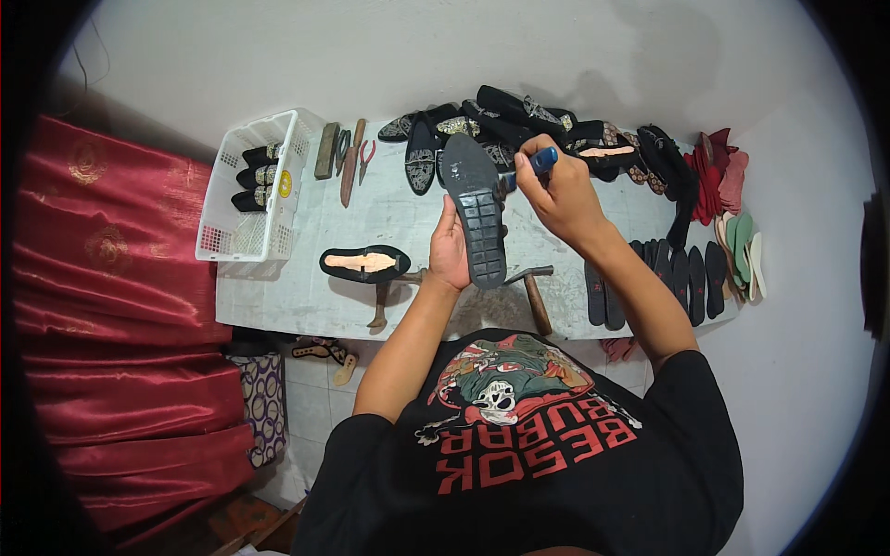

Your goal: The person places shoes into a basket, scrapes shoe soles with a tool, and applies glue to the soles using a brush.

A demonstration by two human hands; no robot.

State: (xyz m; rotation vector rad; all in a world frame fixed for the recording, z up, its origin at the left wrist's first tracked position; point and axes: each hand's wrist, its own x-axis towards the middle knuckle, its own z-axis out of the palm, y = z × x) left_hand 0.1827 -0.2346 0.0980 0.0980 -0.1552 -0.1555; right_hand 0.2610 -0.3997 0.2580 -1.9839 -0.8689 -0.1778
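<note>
My left hand (pixel 450 248) is closed on a black shoe sole (pixel 483 227), held upright above the table. The sole's face toward me has a grid of square hollows in its lower half and a glossy, wet-looking upper half. My right hand (pixel 564 195) grips a blue-handled brush (pixel 540 162); its head is at the sole's right edge, and whether it touches cannot be told. Left of my left hand, a black shoe (pixel 337 266) with a tan inside rests on a metal shoe anvil (pixel 381 304). A hammer (pixel 537 304) lies near the table's front edge.
Black shoes (pixel 421 153) crowd the table's back. A white basket (pixel 280 222) holding several shoes stands left, beside pliers (pixel 365 162) and a knife-like tool (pixel 349 178). Black insoles (pixel 696 283), red cloths (pixel 714 181) and green and beige insoles (pixel 742 243) lie right. A red curtain (pixel 111 306) hangs left.
</note>
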